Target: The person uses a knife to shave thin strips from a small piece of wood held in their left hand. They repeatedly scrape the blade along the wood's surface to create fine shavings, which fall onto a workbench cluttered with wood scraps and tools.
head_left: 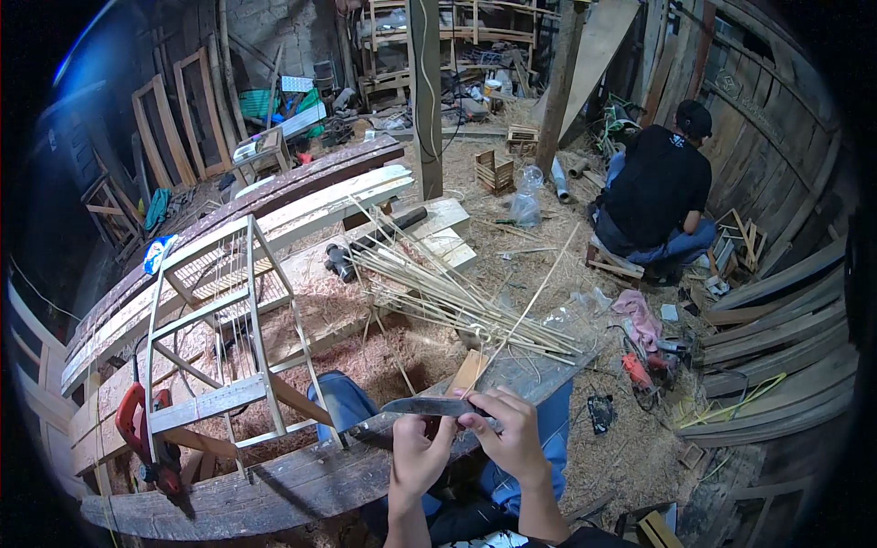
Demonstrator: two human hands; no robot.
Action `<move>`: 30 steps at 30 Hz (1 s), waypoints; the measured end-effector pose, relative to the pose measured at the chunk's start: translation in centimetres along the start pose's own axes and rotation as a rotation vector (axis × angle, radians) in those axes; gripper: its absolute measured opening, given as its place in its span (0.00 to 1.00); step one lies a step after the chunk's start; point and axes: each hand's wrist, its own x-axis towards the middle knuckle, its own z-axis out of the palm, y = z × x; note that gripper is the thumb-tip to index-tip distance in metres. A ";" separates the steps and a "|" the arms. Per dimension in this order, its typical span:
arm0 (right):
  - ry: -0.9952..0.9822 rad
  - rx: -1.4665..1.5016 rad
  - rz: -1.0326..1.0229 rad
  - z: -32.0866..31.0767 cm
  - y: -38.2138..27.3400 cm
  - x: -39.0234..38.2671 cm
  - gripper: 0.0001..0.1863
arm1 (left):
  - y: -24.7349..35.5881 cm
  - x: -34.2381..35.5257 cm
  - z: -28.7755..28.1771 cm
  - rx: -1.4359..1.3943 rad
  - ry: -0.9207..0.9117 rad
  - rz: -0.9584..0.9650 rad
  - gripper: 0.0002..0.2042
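A broad steel knife lies crosswise between my hands, its rounded end pointing left. My right hand is closed around its right end, beside a thin pale strip that rises to the upper right. My left hand is curled just under the blade, thumb up against it; what its fingers grip is hidden. Just beyond the knife is a small tan wood block. A bundle of thin strips lies ahead. My hands are over a dark plank bench.
A slatted wooden frame and red power tool stand left. Boards carry a dark tool. A post rises behind. A person crouches at right, near a pink cloth and red-orange tool.
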 end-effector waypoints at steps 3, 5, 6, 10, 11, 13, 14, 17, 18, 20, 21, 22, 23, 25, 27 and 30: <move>-0.013 0.001 0.004 -0.3 0.0 0.2 0.18 | 1.0 -0.2 0.3 0.017 -0.002 0.005 0.06; 0.003 0.010 0.001 -0.4 0.4 0.1 0.18 | 0.3 0.0 0.4 -0.011 -0.034 0.039 0.06; -0.008 0.000 0.003 -0.5 0.5 0.1 0.18 | 0.0 0.0 0.4 -0.025 -0.048 0.056 0.07; -0.025 -0.043 0.001 -0.9 0.6 0.1 0.18 | 0.4 0.0 0.6 -0.112 -0.066 0.015 0.07; -0.026 -0.054 -0.002 -1.0 0.5 0.1 0.18 | 0.3 -0.1 0.6 -0.101 -0.066 -0.005 0.07; -0.031 -0.059 -0.020 -1.1 1.1 -0.2 0.19 | 0.4 -0.2 0.6 -0.064 -0.075 -0.022 0.06; -0.035 -0.062 -0.029 -1.2 1.3 -0.3 0.19 | 0.7 -0.4 0.7 -0.037 -0.084 -0.018 0.06; -0.010 -0.038 -0.098 -1.7 1.5 0.0 0.19 | 1.5 -0.6 0.7 -0.022 -0.106 -0.002 0.06; -0.002 -0.067 -0.110 -1.6 1.6 0.0 0.19 | 1.6 -0.6 0.7 -0.028 -0.113 0.005 0.06; 0.014 -0.125 -0.133 -1.6 1.6 0.1 0.19 | 1.6 -0.6 0.5 -0.064 -0.108 -0.004 0.06; 0.021 -0.149 -0.143 -1.6 1.7 0.2 0.19 | 1.5 -0.6 0.5 -0.082 -0.105 -0.008 0.06; 0.027 -0.173 -0.154 -1.8 1.8 0.3 0.19 | 1.3 -0.6 0.3 -0.065 -0.112 -0.004 0.06; 0.033 -0.196 -0.165 -2.0 1.9 0.4 0.19 | 0.9 -0.6 0.2 -0.047 -0.118 -0.001 0.06; 0.082 -0.227 -0.153 -2.2 2.3 0.1 0.19 | 0.8 -0.6 0.0 -0.033 -0.132 -0.027 0.06; 0.124 -0.243 -0.166 -2.4 2.6 0.4 0.20 | 1.2 -0.6 -0.1 -0.041 -0.147 -0.089 0.06; 0.115 -0.291 -0.190 -2.6 2.8 0.2 0.17 | 1.7 -0.6 -0.2 -0.082 -0.158 -0.133 0.05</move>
